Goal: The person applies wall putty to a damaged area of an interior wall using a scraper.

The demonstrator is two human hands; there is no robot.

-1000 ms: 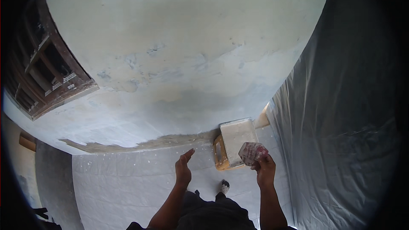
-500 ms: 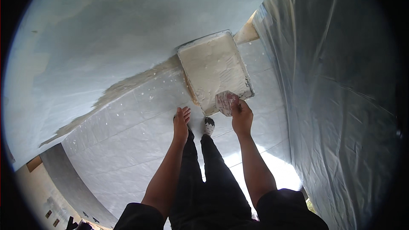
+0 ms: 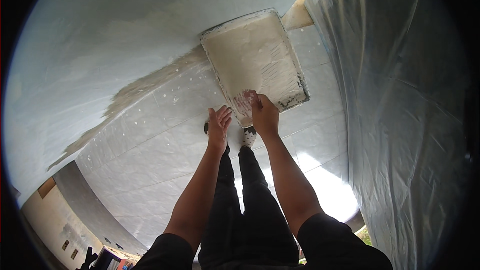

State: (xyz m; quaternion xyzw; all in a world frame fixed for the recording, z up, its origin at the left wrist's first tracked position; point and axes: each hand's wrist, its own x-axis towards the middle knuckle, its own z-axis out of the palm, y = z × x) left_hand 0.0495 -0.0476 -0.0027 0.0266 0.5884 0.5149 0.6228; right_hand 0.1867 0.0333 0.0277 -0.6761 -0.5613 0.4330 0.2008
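Note:
My right hand [image 3: 265,116] is closed round a flat reddish plastic scraper [image 3: 245,102] smeared with pale paste. In view, the blade overlaps the near left corner of a rectangular tray [image 3: 214,66]; whether it touches is unclear. A layer of beige filler paste [image 3: 245,50] covers most of the tray, with ridged streaks toward its right side and dark bare patches at the near right corner. Left of the scraper, my left hand [image 3: 218,125] is open, its fingers apart and holding nothing. Its fingertips come close to the scraper's blade.
A patchy pale blue-grey wall [image 3: 100,45] runs along the left and far side. Clear plastic sheeting [image 3: 395,120] hangs in folds at the right. The grey tiled floor [image 3: 145,155] has white splashes. My patterned sock [image 3: 248,139] shows just below the tray.
My right hand has moved left with the scraper, toward the left hand. My left hand has come slightly up and right, with fingers more spread. The tray appears larger and higher in view.

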